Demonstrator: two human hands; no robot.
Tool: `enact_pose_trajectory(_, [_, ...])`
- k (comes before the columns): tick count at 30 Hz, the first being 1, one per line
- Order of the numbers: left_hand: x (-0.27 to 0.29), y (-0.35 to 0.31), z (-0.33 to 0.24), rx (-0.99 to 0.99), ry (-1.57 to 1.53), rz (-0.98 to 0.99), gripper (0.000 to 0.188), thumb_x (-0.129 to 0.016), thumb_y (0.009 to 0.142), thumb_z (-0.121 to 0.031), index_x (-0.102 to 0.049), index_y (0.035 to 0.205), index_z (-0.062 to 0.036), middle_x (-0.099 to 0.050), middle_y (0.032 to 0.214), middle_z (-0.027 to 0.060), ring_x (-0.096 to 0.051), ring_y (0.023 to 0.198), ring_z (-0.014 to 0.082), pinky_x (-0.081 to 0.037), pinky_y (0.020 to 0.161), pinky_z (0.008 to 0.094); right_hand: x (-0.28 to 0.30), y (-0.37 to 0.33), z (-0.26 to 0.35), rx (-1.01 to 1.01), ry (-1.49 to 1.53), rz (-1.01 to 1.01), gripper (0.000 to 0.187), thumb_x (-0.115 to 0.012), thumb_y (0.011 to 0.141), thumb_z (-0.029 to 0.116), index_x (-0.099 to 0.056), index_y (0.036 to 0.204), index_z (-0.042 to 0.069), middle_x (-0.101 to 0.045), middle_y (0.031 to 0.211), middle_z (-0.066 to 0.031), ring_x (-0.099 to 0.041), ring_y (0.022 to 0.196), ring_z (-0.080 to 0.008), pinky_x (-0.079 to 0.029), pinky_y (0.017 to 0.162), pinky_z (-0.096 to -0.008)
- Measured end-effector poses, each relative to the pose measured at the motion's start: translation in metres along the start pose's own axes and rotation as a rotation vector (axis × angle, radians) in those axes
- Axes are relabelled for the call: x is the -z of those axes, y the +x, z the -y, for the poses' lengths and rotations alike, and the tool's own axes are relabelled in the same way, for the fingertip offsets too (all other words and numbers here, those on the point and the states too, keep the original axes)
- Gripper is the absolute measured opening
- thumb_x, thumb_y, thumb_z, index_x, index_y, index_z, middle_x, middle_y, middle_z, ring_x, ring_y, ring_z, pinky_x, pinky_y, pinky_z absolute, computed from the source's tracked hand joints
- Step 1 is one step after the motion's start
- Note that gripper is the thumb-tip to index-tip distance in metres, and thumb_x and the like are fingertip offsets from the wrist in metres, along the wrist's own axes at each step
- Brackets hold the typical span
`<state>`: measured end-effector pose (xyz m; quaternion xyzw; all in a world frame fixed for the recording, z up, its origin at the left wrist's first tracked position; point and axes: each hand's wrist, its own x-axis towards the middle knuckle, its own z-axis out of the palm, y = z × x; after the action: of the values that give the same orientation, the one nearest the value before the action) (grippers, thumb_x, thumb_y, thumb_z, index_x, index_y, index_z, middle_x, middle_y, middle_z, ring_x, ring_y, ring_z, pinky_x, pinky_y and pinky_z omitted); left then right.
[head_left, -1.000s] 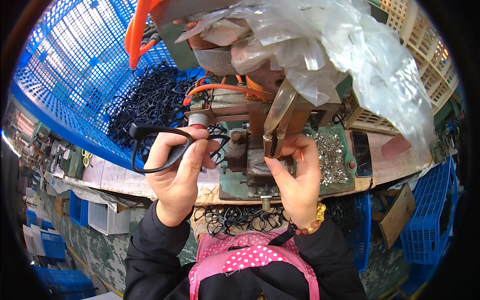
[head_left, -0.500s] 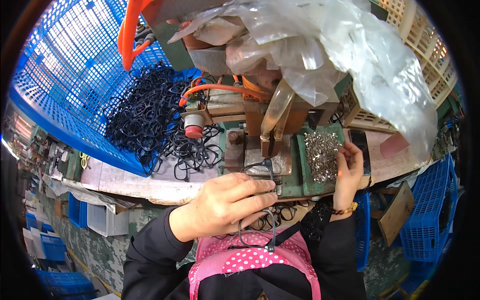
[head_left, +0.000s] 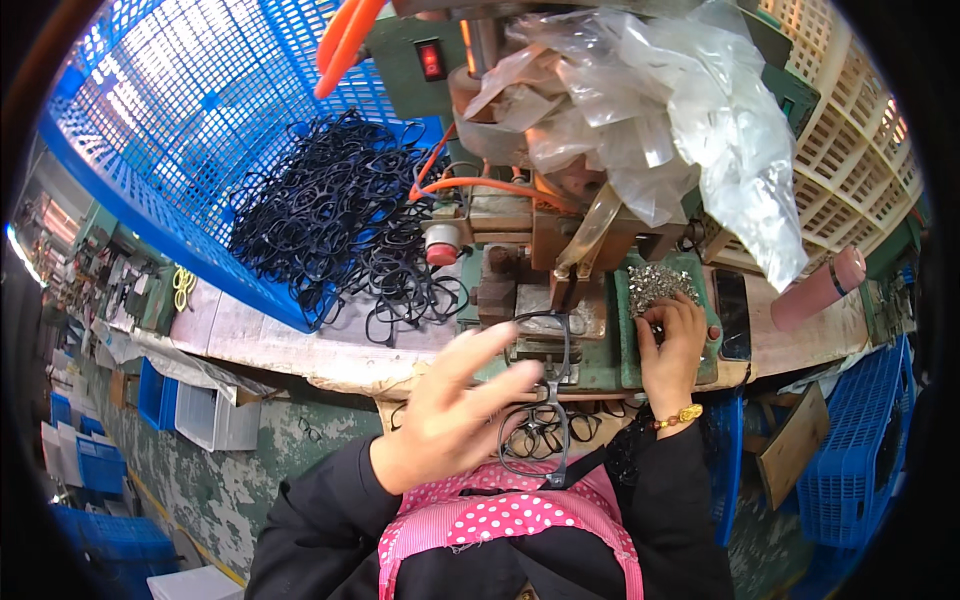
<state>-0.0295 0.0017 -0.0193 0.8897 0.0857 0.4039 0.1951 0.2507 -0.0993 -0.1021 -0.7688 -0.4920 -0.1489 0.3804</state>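
My left hand [head_left: 445,405] is beside a dark eyeglass frame [head_left: 567,350], its fingers spread and slightly blurred. The middle fingertips lie close to the frame's bridge; whether they touch it I cannot make out. One rim sits at the machine's metal fixture [head_left: 545,350], the other reaches past the bench edge above my apron. Over the fixture stands a machine head with a clear tube [head_left: 590,235]. My right hand [head_left: 672,350] has its fingertips together in a pile of tiny shiny metal parts [head_left: 660,284] on a green tray [head_left: 628,350]. What it pinches is hidden.
A blue basket [head_left: 150,220] at left spills a heap of dark eyeglass frames [head_left: 320,210]. A red button [head_left: 441,253] sits near the machine. Plastic sheeting [head_left: 720,130] hangs above. A phone [head_left: 734,315] and a pink bottle [head_left: 818,290] lie at right.
My left hand's fingers have lifted and spread apart beside the eyeglass frame. My right hand has moved from the tray's right side onto the metal parts. The whole view has shifted a little.
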Motion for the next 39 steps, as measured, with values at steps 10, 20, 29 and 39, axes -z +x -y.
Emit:
enact_pose_trajectory(10, [0.024, -0.274, 0.005, 0.719, 0.304, 0.490, 0.043, -0.076, 0.084, -0.027, -0.061, 0.118, -0.0056, -0.064, 0.115, 0.0148, -0.060, 0.109, 0.0357, -0.044, 0.099, 0.0474, 0.002, -0.003, 0.004, 0.025, -0.064, -0.048, 0.014, -0.073, 0.082, 0.009, -0.063, 0.093, 0.008, -0.066, 0.104, -0.0093, -0.056, 0.119, -0.0351, -0.032, 0.113, -0.0556])
enact_pose_trajectory(20, [0.005, -0.239, 0.021, 0.480, 0.499, 0.226, 0.012, -0.069, 0.083, -0.008, -0.057, 0.085, -0.0055, -0.058, 0.079, 0.0110, -0.059, 0.080, 0.0324, -0.045, 0.077, 0.0442, -0.004, -0.003, -0.008, 0.108, -0.001, -0.046, 0.009, -0.074, 0.080, 0.007, -0.066, 0.084, 0.007, -0.066, 0.093, -0.0088, -0.058, 0.102, -0.0340, -0.040, 0.095, -0.0476])
enact_pose_trajectory(29, [0.011, -0.275, 0.030, 0.477, 0.625, 0.407, 0.043, -0.075, 0.078, -0.023, -0.057, 0.113, -0.0052, -0.060, 0.109, 0.0143, -0.057, 0.105, 0.0335, -0.042, 0.097, 0.0480, -0.009, -0.005, -0.010, 0.154, 0.034, -0.071, 0.005, -0.072, 0.080, 0.008, -0.066, 0.081, 0.006, -0.064, 0.086, -0.0106, -0.058, 0.093, -0.0354, -0.042, 0.087, -0.0456])
enact_pose_trajectory(39, [0.021, -0.232, 0.007, 0.374, 0.496, 0.238, 0.015, -0.070, 0.077, -0.010, -0.058, 0.086, -0.0065, -0.058, 0.085, 0.0117, -0.060, 0.083, 0.0320, -0.047, 0.075, 0.0431, -0.006, -0.005, -0.027, 0.041, 0.116, -0.016, 0.006, -0.072, 0.081, 0.009, -0.069, 0.080, 0.004, -0.066, 0.084, -0.0132, -0.060, 0.092, -0.0359, -0.045, 0.084, -0.0469])
